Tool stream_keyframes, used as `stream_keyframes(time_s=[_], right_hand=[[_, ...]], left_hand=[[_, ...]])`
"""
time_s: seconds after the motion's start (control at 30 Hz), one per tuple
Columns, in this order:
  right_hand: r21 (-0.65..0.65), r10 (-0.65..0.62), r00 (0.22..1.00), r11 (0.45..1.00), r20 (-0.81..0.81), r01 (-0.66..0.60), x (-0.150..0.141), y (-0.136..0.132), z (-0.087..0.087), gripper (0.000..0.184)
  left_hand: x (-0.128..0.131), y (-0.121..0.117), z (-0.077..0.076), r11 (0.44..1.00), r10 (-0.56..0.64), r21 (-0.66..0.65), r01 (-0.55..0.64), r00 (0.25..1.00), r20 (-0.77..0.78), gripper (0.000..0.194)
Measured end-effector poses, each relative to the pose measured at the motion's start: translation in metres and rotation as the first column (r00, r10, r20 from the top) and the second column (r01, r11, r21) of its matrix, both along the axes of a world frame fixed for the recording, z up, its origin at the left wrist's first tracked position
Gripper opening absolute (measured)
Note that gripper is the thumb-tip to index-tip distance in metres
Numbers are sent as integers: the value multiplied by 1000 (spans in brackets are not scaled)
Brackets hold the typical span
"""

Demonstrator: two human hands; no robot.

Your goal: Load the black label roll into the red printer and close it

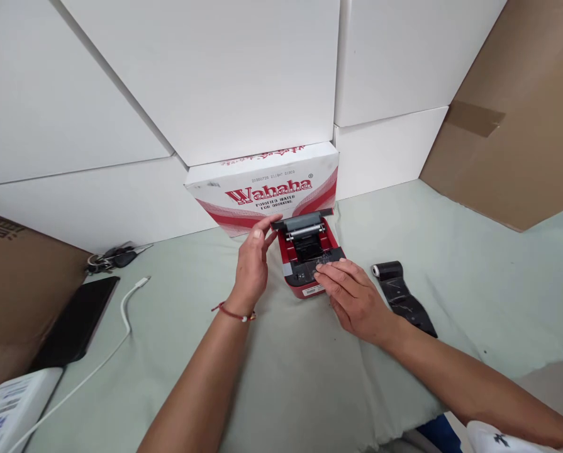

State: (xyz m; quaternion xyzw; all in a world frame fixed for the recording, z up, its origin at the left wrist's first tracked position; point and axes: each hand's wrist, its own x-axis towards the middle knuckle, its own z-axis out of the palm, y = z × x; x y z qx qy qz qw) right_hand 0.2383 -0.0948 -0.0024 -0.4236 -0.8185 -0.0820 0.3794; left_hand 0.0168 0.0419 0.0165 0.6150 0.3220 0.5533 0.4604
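A small red and black label printer (302, 290) sits on the cloth with its lid (304, 219) raised. Inside the bay are a grey roll and a silvery bar. At the lid's left edge, my left hand (254, 261) grips the printer with its fingertips. My right hand (350, 296) lies over the printer's front right, fingers together, pinching a glossy black ribbon (323, 259) spread on the front top. Its fingertips partly cover that film. Right of the printer lies a black ribbon roll (397, 283) with a loose tail.
Behind the printer stands a white and red Wahaha carton (267, 189), against white boxes (262, 75). Brown cardboard (512, 126) rises at right. On the left are keys (118, 256), a black phone (76, 321), a white cable (126, 314) and a white box (19, 402).
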Motion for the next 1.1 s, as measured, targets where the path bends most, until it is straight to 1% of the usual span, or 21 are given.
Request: stream_keyframes(time_s=[0.1,0.17,0.23,0.33,0.43,0.5,0.6,0.7,0.73,0.77,0.8,0.87,0.9,0.93,1.0,1.1], right_hand=[[-24,6,1000,1000,-19,-7,1,-2,-1,62],[-25,10,999,1000,-33,-10,1,-2,-1,64],[-31,8,999,999,-38,-9,1,-3,-1,65],[-29,5,999,1000,-33,-6,1,-3,0,64],[-4,-1,999,1000,-34,1,0,-3,1,62],[9,-11,999,1000,-41,11,-1,-3,0,62],[23,-21,999,999,-37,22,-1,-2,0,62],[38,-14,1000,999,-17,15,-1,-1,2,59],[42,-10,1000,999,-13,11,-1,-1,3,58],[46,-6,1000,999,-9,6,-1,-1,4,56],[50,-3,1000,999,-7,4,-1,-1,4,55],[55,-2,1000,998,-2,2,0,-1,5,53],[57,-1,1000,998,-1,1,0,-1,5,52],[61,-1,1000,998,-2,1,0,0,5,52],[71,4,1000,997,-9,-3,0,1,4,53],[85,14,1000,996,-15,-13,0,1,3,51]], left_hand=[[-6,-20,-14,996,12,83,-10,1000,-26,50],[-8,-27,-22,990,33,136,-25,998,-57,51],[-8,-30,-26,984,55,175,-40,995,-85,52],[-6,-31,-27,973,118,215,-88,984,-130,51],[-4,-31,-24,960,166,255,-120,972,-168,50],[-5,-31,-22,959,158,265,-104,968,-194,45],[-7,-30,-20,961,121,273,-54,965,-234,30],[-9,-28,-24,969,70,247,-14,973,-219,24],[-10,-27,-27,976,44,220,1,978,-202,27],[-9,-26,-30,984,13,178,18,985,-172,34],[-9,-25,-34,992,-24,120,39,991,-129,47],[-6,-24,-40,993,-114,-26,113,993,-17,80],[-5,-23,-43,982,-161,-97,165,986,48,93],[-3,-23,-45,963,-207,-153,221,973,105,102],[-1,-21,-47,926,-276,-215,310,945,173,111],[1,-20,-49,912,-296,-231,337,935,197,119]])
